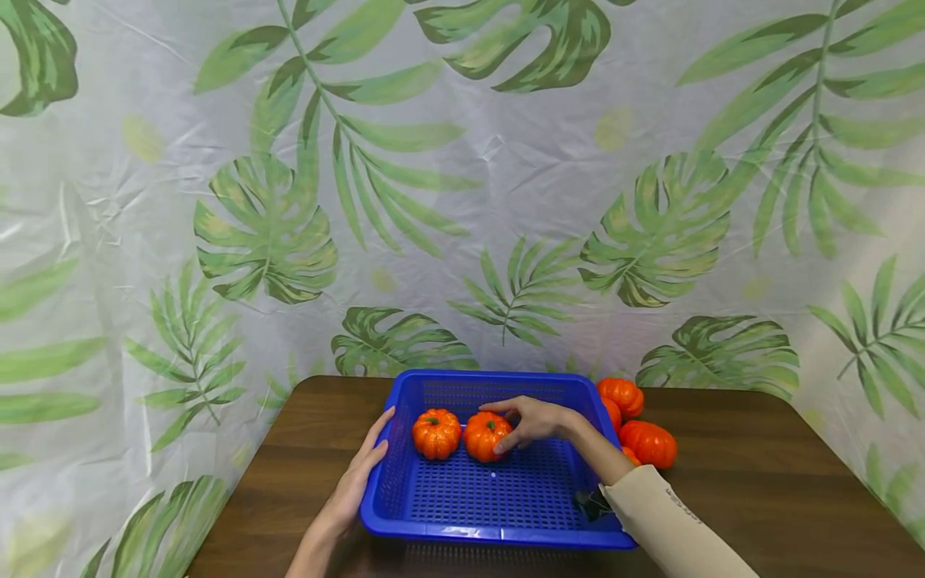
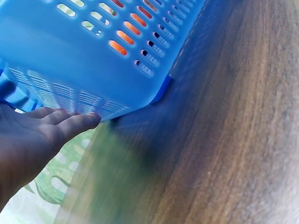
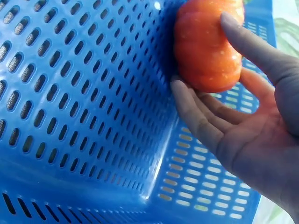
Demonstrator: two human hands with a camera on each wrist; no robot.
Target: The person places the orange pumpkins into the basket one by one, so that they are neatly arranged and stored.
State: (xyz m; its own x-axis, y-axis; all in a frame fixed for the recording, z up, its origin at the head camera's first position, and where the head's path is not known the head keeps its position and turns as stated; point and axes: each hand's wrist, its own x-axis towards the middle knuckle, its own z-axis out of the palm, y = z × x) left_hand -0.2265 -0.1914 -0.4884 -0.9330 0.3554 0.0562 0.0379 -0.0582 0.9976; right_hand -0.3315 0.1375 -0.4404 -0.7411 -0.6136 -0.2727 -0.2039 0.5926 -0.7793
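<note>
A blue plastic basket (image 1: 499, 533) with slotted walls and floor stands on the table. Inside it, my right hand (image 1: 535, 419) grips a small orange pumpkin (image 1: 482, 438), thumb on one side and fingers round the other, as the right wrist view also shows. Left of that one, a second orange pumpkin (image 1: 436, 437) with a green stem sits on the basket floor. My left hand (image 1: 352, 486) rests against the basket's outer left wall, its fingers fairly straight; the left wrist view shows the fingers (image 2: 77, 122) touching the slotted side.
Several more orange pumpkins (image 1: 649, 444) lie on the wooden table (image 1: 766, 482), just outside the basket's right wall and partly hidden by it. A black object (image 1: 591, 504) shows at my right sleeve. Behind the table hangs a leaf-patterned sheet (image 1: 520, 201).
</note>
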